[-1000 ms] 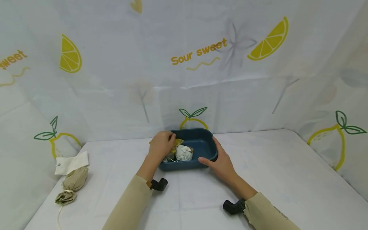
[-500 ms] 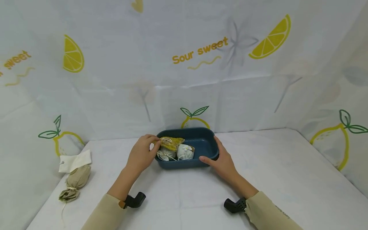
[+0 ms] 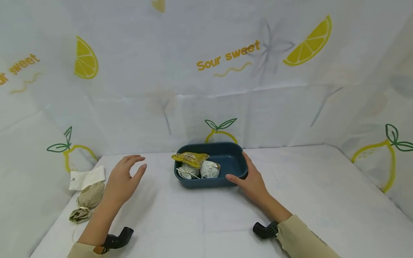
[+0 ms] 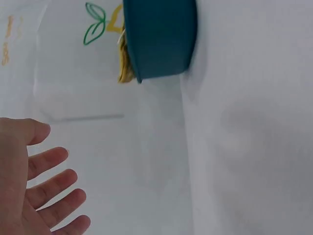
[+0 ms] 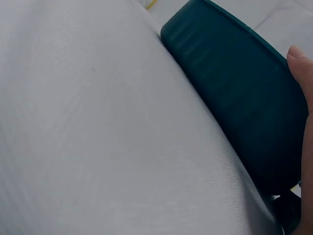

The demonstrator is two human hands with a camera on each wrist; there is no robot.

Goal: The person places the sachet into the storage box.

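My right hand grips the right end of a dark blue rectangular box, its thumb at the front rim and its fingers along the side. Two pale tied cloth sachets lie inside on the left: a greyish sachet and a white sachet with a small flower. A yellow patterned sachet rests above them, poking over the left rim. Away to the left, my left hand hovers with fingers spread and nothing in it. In the left wrist view, the box stands well apart from these fingers.
A beige tied cloth sachet with a trailing string lies at the table's left edge, beside my left forearm. A white cloth piece lies just behind it. A lemon-printed sheet hangs behind the white table.
My left hand has come off the yellow sachet, out of the box, and swung left toward the beige sachet. The yellow sachet stays in the box; my right hand keeps its hold.
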